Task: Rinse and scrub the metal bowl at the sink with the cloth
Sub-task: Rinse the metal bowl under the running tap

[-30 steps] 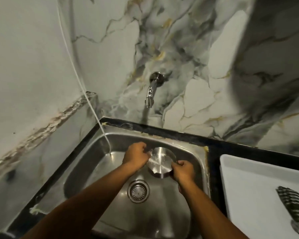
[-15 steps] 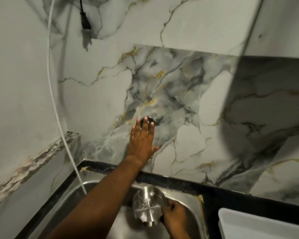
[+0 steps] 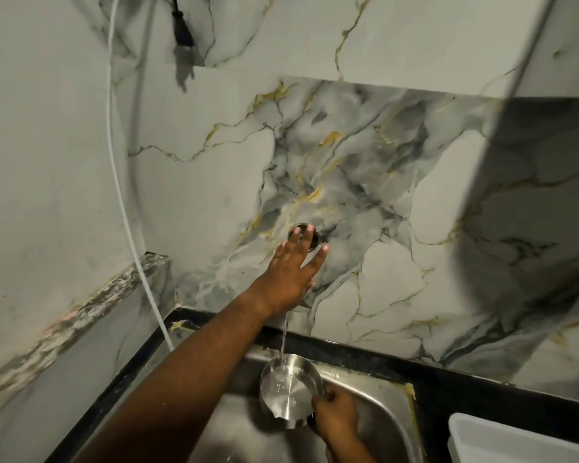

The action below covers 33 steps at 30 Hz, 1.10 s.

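Observation:
A small shiny metal bowl [image 3: 290,390] is held tilted over the steel sink [image 3: 378,409], gripped at its lower right rim by my right hand [image 3: 335,416]. A thin stream of water [image 3: 284,335] falls into the bowl and splashes inside it. My left hand [image 3: 293,272] is raised against the marble wall with fingers spread over the wall tap [image 3: 306,236], most of which it hides. Whether that hand grips the tap I cannot tell. No cloth is visible.
A black counter edge [image 3: 448,372] frames the sink. A white tray [image 3: 515,442] sits at the lower right. A white cable [image 3: 121,195] runs down the left wall into the sink corner, and a black plug [image 3: 183,25] hangs above. A marble ledge [image 3: 81,315] juts out left.
My left hand left the bowl and rose to the wall tap. Water now runs into the bowl, which my right hand alone holds, tilted. The view swung upward.

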Each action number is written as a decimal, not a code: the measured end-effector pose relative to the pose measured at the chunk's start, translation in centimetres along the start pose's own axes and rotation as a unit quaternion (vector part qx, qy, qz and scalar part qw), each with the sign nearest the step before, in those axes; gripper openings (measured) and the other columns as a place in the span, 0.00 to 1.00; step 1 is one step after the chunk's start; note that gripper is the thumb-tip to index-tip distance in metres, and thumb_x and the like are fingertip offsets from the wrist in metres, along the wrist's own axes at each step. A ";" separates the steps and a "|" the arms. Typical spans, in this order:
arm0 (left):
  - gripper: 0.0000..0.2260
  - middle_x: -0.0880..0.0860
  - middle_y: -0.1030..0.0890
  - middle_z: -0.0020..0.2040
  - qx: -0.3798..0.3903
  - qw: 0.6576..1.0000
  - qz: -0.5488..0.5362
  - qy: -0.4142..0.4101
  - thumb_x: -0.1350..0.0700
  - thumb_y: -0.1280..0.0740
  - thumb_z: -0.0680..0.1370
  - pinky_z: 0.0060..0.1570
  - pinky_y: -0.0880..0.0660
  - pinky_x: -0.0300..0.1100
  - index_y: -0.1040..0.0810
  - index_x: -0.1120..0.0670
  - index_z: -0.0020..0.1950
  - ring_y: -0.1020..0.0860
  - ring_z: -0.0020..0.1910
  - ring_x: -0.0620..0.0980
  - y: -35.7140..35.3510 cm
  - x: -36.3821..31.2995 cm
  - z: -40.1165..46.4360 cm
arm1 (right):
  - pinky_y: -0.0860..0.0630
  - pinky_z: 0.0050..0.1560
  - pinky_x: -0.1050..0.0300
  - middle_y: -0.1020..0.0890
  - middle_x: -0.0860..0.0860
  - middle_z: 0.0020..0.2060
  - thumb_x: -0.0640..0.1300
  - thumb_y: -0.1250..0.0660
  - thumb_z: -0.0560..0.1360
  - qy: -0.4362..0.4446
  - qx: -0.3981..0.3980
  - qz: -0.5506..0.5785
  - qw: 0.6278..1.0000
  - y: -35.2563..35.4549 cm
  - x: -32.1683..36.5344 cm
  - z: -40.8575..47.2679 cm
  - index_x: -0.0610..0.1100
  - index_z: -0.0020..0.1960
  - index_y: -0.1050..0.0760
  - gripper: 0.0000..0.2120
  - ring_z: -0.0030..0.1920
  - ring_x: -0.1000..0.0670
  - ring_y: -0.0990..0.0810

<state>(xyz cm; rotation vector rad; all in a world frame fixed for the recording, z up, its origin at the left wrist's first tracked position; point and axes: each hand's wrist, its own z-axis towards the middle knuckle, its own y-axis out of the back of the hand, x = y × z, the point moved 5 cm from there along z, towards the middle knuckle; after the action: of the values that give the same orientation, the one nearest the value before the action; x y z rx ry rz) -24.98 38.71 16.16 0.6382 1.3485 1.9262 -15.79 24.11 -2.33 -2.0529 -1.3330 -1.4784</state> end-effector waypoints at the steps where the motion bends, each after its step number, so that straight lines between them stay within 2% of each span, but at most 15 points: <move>1: 0.32 0.56 0.76 0.73 0.000 1.000 0.003 -0.007 0.52 0.45 0.84 0.76 0.63 0.57 0.66 0.48 0.77 0.73 0.75 0.61 -0.1 0.1 0.0 | 0.18 0.46 0.40 0.18 0.38 0.35 0.29 0.36 0.69 -0.002 0.002 -0.003 1.000 0.0 -0.1 0.1 0.37 0.40 0.20 0.08 0.43 0.35 0.17; 4: 0.33 0.54 0.79 0.71 0.007 0.999 0.019 -0.031 0.51 0.44 0.84 0.75 0.63 0.56 0.65 0.49 0.78 0.78 0.71 0.58 -0.4 0.2 0.2 | 0.18 0.44 0.43 0.19 0.38 0.34 0.29 0.37 0.70 -0.006 0.001 -0.011 1.000 0.0 -0.2 0.2 0.35 0.42 0.20 0.07 0.39 0.38 0.18; 7: 0.34 0.55 0.78 0.72 0.013 0.997 0.054 -0.061 0.51 0.42 0.83 0.73 0.64 0.55 0.64 0.49 0.79 0.79 0.70 0.58 -0.5 0.4 0.3 | 0.16 0.42 0.41 0.17 0.37 0.36 0.30 0.36 0.70 -0.014 0.003 -0.017 1.000 -0.1 -0.1 0.2 0.35 0.42 0.19 0.07 0.40 0.37 0.16; 11: 0.33 0.59 0.71 0.76 0.008 0.993 0.074 -0.092 0.48 0.43 0.83 0.73 0.60 0.57 0.65 0.48 0.77 0.71 0.75 0.63 -0.2 0.6 0.3 | 0.16 0.44 0.40 0.18 0.37 0.36 0.30 0.36 0.70 -0.019 0.014 -0.021 1.000 -0.4 0.1 0.8 0.35 0.42 0.20 0.07 0.41 0.36 0.16; 15: 0.32 0.60 0.63 0.79 -0.030 0.990 0.090 -0.104 0.43 0.46 0.83 0.76 0.53 0.58 0.60 0.52 0.79 0.63 0.78 0.62 0.0 0.8 -0.2 | 0.18 0.49 0.37 0.18 0.37 0.36 0.31 0.35 0.68 -0.019 0.015 -0.023 0.999 -0.5 0.0 1.2 0.39 0.36 0.23 0.06 0.44 0.34 0.17; 19: 0.31 0.63 0.50 0.80 -0.076 0.984 0.109 -0.120 0.41 0.46 0.82 0.76 0.44 0.57 0.51 0.56 0.79 0.52 0.79 0.63 0.5 0.6 -0.5 | 0.19 0.51 0.36 0.19 0.34 0.39 0.30 0.34 0.68 -0.028 0.024 -0.010 0.999 -1.0 -0.2 1.2 0.35 0.38 0.22 0.04 0.47 0.33 0.18; 21: 0.31 0.64 0.46 0.79 -0.091 0.981 0.118 -0.127 0.40 0.47 0.82 0.76 0.43 0.57 0.50 0.55 0.79 0.49 0.78 0.63 0.7 0.6 -0.6 | 0.20 0.51 0.35 0.19 0.35 0.38 0.30 0.34 0.68 -0.033 0.027 -0.003 0.999 -1.3 -0.3 1.2 0.37 0.35 0.24 0.05 0.48 0.33 0.18; 23: 0.31 0.65 0.44 0.79 -0.100 0.979 0.121 -0.127 0.40 0.47 0.81 0.76 0.43 0.57 0.49 0.55 0.78 0.46 0.78 0.64 0.8 0.4 -0.7 | 0.20 0.52 0.35 0.18 0.33 0.41 0.30 0.34 0.69 -0.039 0.032 0.001 0.999 -1.4 -0.5 0.9 0.37 0.36 0.24 0.05 0.48 0.33 0.18; 25: 0.32 0.64 0.46 0.78 -0.105 0.980 0.116 -0.120 0.38 0.48 0.81 0.76 0.44 0.58 0.52 0.54 0.78 0.45 0.78 0.64 0.7 0.3 -0.8 | 0.18 0.50 0.38 0.18 0.32 0.41 0.30 0.35 0.69 -0.041 0.044 0.008 0.998 -1.6 -0.7 0.7 0.36 0.37 0.23 0.04 0.45 0.35 0.18; 27: 0.34 0.62 0.52 0.79 -0.106 0.984 0.104 -0.094 0.37 0.51 0.80 0.76 0.46 0.59 0.59 0.53 0.78 0.48 0.79 0.64 0.5 0.3 -0.9 | 0.20 0.45 0.42 0.17 0.31 0.42 0.30 0.36 0.70 -0.042 0.058 0.021 0.997 -1.9 -0.8 0.3 0.35 0.39 0.24 0.04 0.40 0.38 0.19; 30: 0.35 0.55 0.71 0.77 -0.111 0.992 0.050 0.029 0.33 0.59 0.78 0.76 0.55 0.61 0.76 0.47 0.74 0.64 0.79 0.58 0.1 1.2 -0.9 | 0.23 0.34 0.47 0.18 0.32 0.36 0.28 0.38 0.72 -0.048 0.083 0.075 0.993 -2.4 -0.8 -0.5 0.34 0.41 0.25 0.06 0.33 0.39 0.20; 31: 0.35 0.55 0.73 0.76 -0.112 0.990 0.024 0.082 0.32 0.61 0.78 0.76 0.59 0.61 0.79 0.46 0.73 0.67 0.78 0.57 -0.2 1.6 -1.0 | 0.26 0.32 0.49 0.19 0.34 0.31 0.28 0.39 0.73 -0.049 0.090 0.094 0.990 -2.5 -0.7 -0.7 0.34 0.41 0.25 0.06 0.31 0.39 0.22; 33: 0.35 0.56 0.71 0.77 -0.126 0.981 -0.012 0.145 0.32 0.61 0.77 0.76 0.63 0.61 0.78 0.45 0.73 0.67 0.78 0.58 -0.6 1.6 -1.0 | 0.29 0.30 0.52 0.22 0.38 0.25 0.27 0.40 0.74 -0.052 0.098 0.125 0.986 -2.5 -0.7 -1.0 0.34 0.39 0.27 0.08 0.27 0.42 0.25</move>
<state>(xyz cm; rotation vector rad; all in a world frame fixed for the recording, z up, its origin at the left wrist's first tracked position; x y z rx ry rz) -26.60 39.42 15.29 0.2239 1.2440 2.1857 -18.45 24.42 -3.21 -2.1009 -1.1552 -1.1032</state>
